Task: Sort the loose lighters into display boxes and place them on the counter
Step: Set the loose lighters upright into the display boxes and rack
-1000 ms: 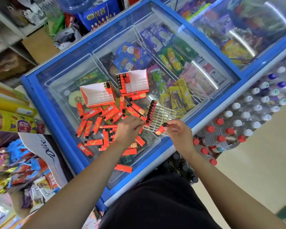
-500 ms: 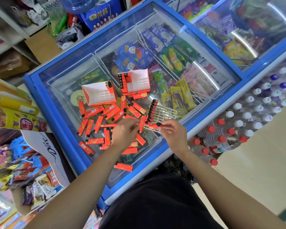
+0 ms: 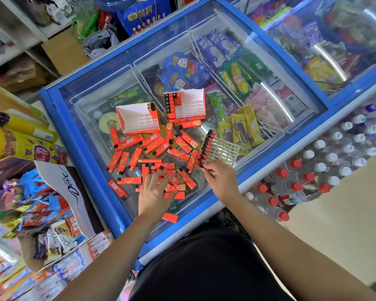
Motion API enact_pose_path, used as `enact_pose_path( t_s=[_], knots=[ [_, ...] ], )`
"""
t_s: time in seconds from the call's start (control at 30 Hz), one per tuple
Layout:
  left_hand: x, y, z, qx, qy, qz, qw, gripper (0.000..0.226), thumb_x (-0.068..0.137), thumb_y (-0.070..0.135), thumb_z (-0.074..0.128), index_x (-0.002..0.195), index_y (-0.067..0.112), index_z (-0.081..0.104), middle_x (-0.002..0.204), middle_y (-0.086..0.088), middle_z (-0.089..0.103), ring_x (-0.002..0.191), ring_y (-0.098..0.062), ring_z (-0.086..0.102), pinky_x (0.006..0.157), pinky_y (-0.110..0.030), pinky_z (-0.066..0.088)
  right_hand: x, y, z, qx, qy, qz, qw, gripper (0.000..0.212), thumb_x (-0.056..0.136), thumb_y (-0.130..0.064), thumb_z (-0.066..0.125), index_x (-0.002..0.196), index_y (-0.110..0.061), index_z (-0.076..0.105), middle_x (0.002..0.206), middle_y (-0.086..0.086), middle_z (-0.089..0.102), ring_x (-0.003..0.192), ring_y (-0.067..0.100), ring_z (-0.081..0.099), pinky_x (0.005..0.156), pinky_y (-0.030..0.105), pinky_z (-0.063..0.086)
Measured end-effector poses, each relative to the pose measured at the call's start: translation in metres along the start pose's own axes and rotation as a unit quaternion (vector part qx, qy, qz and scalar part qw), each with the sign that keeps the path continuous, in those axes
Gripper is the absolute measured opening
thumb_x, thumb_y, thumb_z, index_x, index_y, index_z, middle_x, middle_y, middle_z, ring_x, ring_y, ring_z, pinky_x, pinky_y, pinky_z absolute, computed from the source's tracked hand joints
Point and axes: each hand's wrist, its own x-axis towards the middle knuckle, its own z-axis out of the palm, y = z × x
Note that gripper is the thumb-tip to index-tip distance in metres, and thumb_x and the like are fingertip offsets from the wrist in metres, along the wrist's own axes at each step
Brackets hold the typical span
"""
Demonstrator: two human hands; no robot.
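Several loose red lighters [image 3: 152,146] lie scattered on the glass lid of the blue freezer [image 3: 59,118]. My left hand [image 3: 155,192] lies over the near part of the pile, fingers stretched out and touching lighters. My right hand [image 3: 223,180] pinches one red lighter [image 3: 201,165] at the near end of a row of lighters [image 3: 207,146] that stands along the left edge of a white grid tray [image 3: 225,151]. Behind the pile stand two red-and-white display boxes: the left box [image 3: 137,122] holds a couple of lighters in its far corner, and the right box [image 3: 190,105] has several along its left side.
One lighter [image 3: 169,217] lies apart near the freezer's front edge. Packs of bottled water [image 3: 313,177] stand on the floor at the right. Snack and chocolate displays [image 3: 41,205] crowd the left. Shelves and boxes stand behind the freezer.
My right hand has carried its lighter left to the near end of the tray's row. My left hand has shifted slightly over the pile and stretched its fingers out.
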Motion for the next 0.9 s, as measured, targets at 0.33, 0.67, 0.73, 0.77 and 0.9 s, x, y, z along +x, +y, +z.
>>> enact_pose_path(
  t_s=[0.33, 0.67, 0.73, 0.77, 0.9],
  knots=[
    [-0.011, -0.009, -0.005, -0.107, 0.037, 0.009, 0.993, 0.04, 0.083, 0.014, 0.079, 0.121, 0.02, 0.071, 0.13, 0.002, 0.062, 0.122, -0.022, 0.056, 0.096, -0.04, 0.052, 0.0, 0.004, 0.003, -0.062, -0.006, -0.04, 0.997, 0.026, 0.086, -0.007, 0.076, 0.112, -0.006, 0.073, 0.102, 0.007, 0.074, 0.086, 0.018, 0.072, 0.078, 0.033, 0.061],
    [-0.036, -0.049, -0.017, -0.038, 0.087, -0.141, 0.985, 0.044, 0.078, 0.026, 0.081, 0.12, 0.021, 0.07, 0.128, 0.0, 0.06, 0.113, -0.031, 0.053, 0.09, -0.049, 0.05, -0.005, -0.047, 0.042, -0.083, -0.146, -0.011, 0.986, 0.055, 0.082, -0.049, 0.073, 0.123, -0.014, 0.06, 0.115, 0.001, 0.056, 0.101, 0.015, 0.053, 0.086, 0.029, 0.049],
    [-0.042, -0.052, -0.012, -0.051, 0.068, -0.144, 0.986, 0.05, 0.079, 0.029, 0.082, 0.125, 0.018, 0.067, 0.132, -0.002, 0.057, 0.114, -0.032, 0.055, 0.089, -0.05, 0.052, 0.007, -0.055, 0.061, -0.136, -0.195, -0.015, 0.971, 0.071, 0.078, -0.063, 0.063, 0.131, -0.018, 0.051, 0.124, 0.002, 0.053, 0.116, 0.021, 0.049, 0.093, 0.037, 0.05],
    [-0.044, -0.053, -0.01, -0.061, 0.059, -0.141, 0.986, 0.053, 0.08, 0.03, 0.082, 0.129, 0.017, 0.064, 0.135, -0.003, 0.055, 0.116, -0.032, 0.056, 0.09, -0.05, 0.052, 0.014, -0.059, 0.07, -0.167, -0.216, -0.022, 0.962, 0.077, 0.076, -0.068, 0.06, 0.134, -0.018, 0.047, 0.129, 0.003, 0.051, 0.121, 0.024, 0.047, 0.096, 0.041, 0.05],
    [-0.052, -0.055, -0.006, -0.067, 0.04, -0.139, 0.987, 0.059, 0.087, 0.039, 0.074, 0.14, 0.021, 0.056, 0.147, -0.003, 0.049, 0.126, -0.03, 0.053, 0.099, -0.048, 0.05, 0.033, -0.064, 0.095, -0.293, -0.287, -0.048, 0.911, 0.1, 0.074, -0.076, 0.062, 0.145, -0.01, 0.035, 0.145, 0.012, 0.041, 0.135, 0.035, 0.037, 0.11, 0.05, 0.041]
  ],
)
